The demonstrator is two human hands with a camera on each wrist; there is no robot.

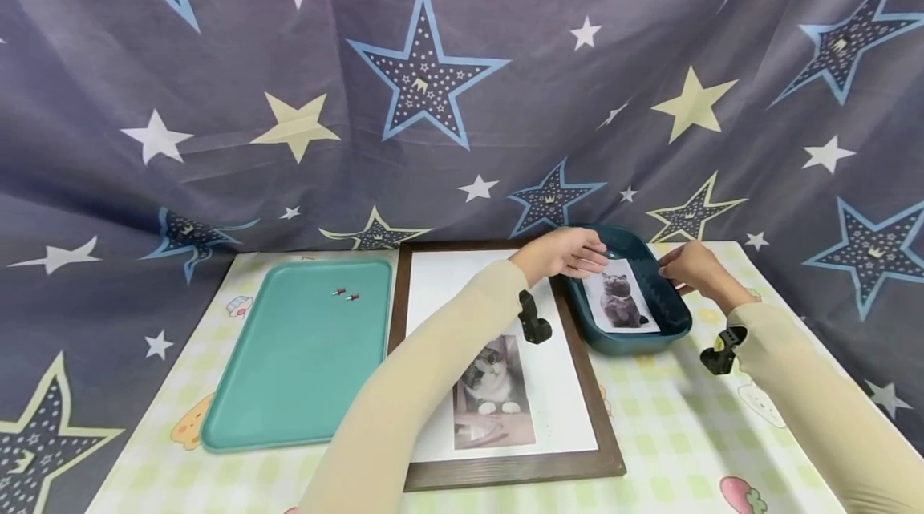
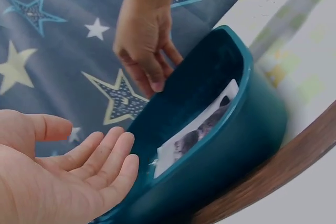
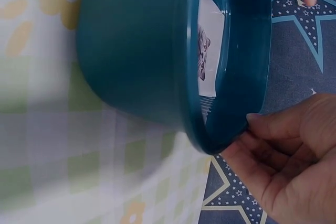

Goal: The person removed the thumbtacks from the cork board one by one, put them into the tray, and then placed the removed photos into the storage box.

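Note:
A dark teal plastic basin (image 1: 671, 313) stands at the back right of the table. In it lies a white-edged photo of a grey cat (image 1: 621, 297). My right hand (image 1: 691, 267) pinches the basin's right rim between thumb and fingers, as the right wrist view shows with the hand (image 3: 294, 156) at the rim. My left hand (image 1: 570, 252) hovers over the basin's left side, palm turned up and fingers loosely extended, holding nothing. In the left wrist view this hand (image 2: 68, 171) appears in front of the basin's near end.
Left of the basin lies a brown-framed white board (image 1: 570, 410) with another cat photo (image 1: 494, 398) on it, partly hidden by my left sleeve. A teal tray (image 1: 296, 362) at the left bears two red pushpins (image 1: 352, 297). A star-patterned curtain (image 1: 447, 177) hangs behind.

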